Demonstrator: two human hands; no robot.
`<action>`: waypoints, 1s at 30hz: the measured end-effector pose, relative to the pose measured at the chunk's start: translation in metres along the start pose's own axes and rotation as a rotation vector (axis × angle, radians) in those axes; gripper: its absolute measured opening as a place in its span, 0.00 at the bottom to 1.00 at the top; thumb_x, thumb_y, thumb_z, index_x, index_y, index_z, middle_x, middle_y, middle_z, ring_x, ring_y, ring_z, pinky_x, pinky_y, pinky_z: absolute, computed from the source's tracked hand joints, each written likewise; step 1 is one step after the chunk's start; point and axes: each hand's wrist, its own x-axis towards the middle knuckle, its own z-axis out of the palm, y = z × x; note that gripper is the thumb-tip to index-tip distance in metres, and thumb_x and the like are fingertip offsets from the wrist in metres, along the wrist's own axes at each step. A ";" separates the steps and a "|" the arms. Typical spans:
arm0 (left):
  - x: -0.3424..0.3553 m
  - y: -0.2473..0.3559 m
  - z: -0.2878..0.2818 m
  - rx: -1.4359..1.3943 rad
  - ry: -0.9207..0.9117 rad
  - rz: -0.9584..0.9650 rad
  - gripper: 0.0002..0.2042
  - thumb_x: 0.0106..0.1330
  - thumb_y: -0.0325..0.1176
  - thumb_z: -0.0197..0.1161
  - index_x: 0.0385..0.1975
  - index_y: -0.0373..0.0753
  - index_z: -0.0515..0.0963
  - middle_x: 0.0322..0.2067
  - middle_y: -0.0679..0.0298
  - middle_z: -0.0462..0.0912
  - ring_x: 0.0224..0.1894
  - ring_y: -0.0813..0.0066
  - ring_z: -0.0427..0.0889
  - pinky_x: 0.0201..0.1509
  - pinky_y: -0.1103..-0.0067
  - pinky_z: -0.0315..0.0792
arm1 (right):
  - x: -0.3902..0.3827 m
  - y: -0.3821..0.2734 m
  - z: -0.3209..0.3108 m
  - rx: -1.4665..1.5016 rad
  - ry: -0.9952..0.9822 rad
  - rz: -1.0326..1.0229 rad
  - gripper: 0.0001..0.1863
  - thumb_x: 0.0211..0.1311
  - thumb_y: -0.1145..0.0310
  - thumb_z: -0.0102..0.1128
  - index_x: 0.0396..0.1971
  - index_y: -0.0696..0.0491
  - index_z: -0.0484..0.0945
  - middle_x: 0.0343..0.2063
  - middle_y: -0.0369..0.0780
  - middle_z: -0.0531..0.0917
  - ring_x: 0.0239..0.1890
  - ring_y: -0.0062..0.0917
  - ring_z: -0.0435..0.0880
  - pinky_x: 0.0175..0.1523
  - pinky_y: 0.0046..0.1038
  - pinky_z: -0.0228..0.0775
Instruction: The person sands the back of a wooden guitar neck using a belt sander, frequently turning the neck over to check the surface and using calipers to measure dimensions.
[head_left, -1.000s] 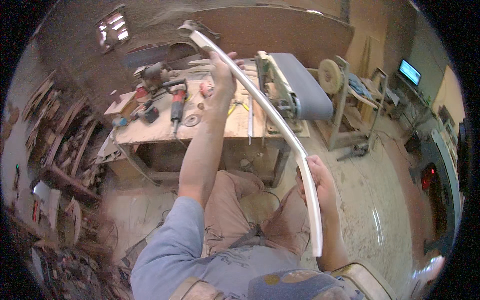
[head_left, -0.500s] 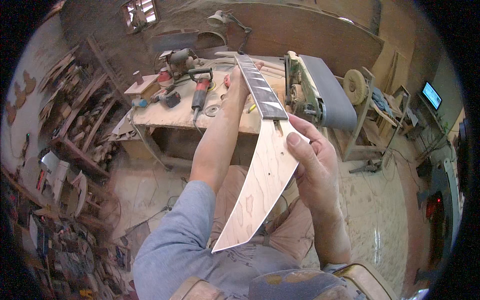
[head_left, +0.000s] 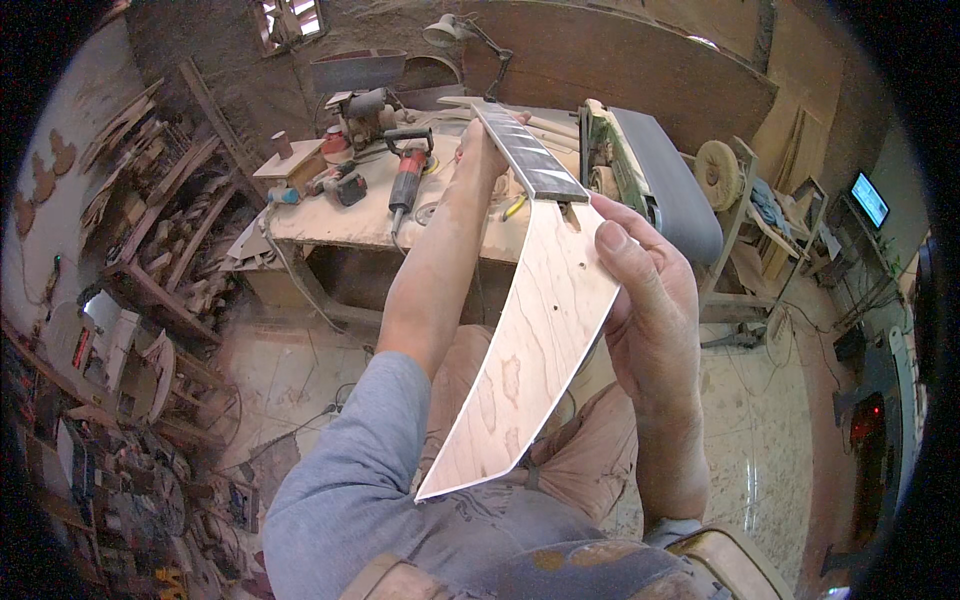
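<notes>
A guitar neck (head_left: 525, 340) stretches from near my lap out toward the bench. Its pale wooden headstock is long and pointed, with a thin white edge and a few small holes. The dark fingerboard (head_left: 535, 165) carries light triangular inlays. My right hand (head_left: 655, 290) grips the headstock's right edge near the end of the fingerboard, thumb on top and the other fingers mostly underneath. With its arm stretched forward, my left hand (head_left: 482, 145) is wrapped around the neck toward the far end; its fingers are largely hidden.
Ahead stands a dusty workbench (head_left: 330, 225) holding an angle grinder (head_left: 408, 175), a cordless tool (head_left: 345, 190) and a bench grinder (head_left: 365, 115). A belt sander (head_left: 665, 180) is right of it. Wood scraps fill the shelves (head_left: 165, 210) at left. A lit screen (head_left: 870, 200) is far right.
The headstock's wide end has risen and shifted slightly right with my right hand, so the neck appears more foreshortened. Both hands keep their hold.
</notes>
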 end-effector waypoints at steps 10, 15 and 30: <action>0.019 -0.008 -0.011 -0.102 0.008 0.004 0.20 0.78 0.39 0.51 0.54 0.25 0.70 0.48 0.40 0.81 0.47 0.54 0.84 0.51 0.66 0.82 | -0.003 -0.005 0.002 -0.019 0.017 -0.033 0.30 0.71 0.64 0.62 0.64 0.69 0.67 0.50 0.46 0.84 0.48 0.22 0.85 0.55 0.24 0.76; 0.023 -0.001 -0.001 -0.540 0.100 0.019 0.22 0.77 0.50 0.48 0.44 0.30 0.69 0.36 0.48 0.79 0.38 0.54 0.83 0.38 0.66 0.81 | -0.011 0.006 -0.033 -0.190 0.037 -0.007 0.33 0.68 0.60 0.60 0.64 0.68 0.65 0.45 0.47 0.83 0.40 0.26 0.88 0.44 0.27 0.83; -0.075 0.028 0.084 -0.400 0.171 0.272 0.22 0.74 0.47 0.58 0.47 0.28 0.72 0.39 0.54 0.79 0.36 0.59 0.89 0.40 0.73 0.88 | -0.094 0.107 -0.174 -0.279 0.206 0.217 0.23 0.55 0.51 0.71 0.40 0.55 0.78 0.26 0.32 0.76 0.25 0.15 0.77 0.29 0.19 0.68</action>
